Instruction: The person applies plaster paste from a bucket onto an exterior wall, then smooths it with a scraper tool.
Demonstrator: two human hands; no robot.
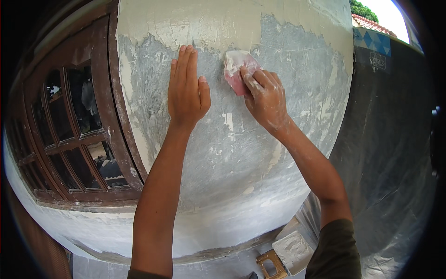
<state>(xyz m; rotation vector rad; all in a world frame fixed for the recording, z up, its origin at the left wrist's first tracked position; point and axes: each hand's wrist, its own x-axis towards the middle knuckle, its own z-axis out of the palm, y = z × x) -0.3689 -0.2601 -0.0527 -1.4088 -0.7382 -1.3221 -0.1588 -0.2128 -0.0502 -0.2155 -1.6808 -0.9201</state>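
Observation:
My right hand grips a pink, flat spreader whose far part is coated with white putty. The spreader is against the grey wall, just below the ragged lower edge of a cream putty layer. White smears cover the fingers and wrist of this hand. To its left, my left hand lies flat on the wall with its fingers stretched upward and its thumb apart. Nothing is in it, and its fingertips reach the edge of the cream layer.
A brown wooden window with several panes is on the left. Dark sheeting covers the right side. On the floor below, a tray of white putty stands beside a brown stool-like piece with a cut-out.

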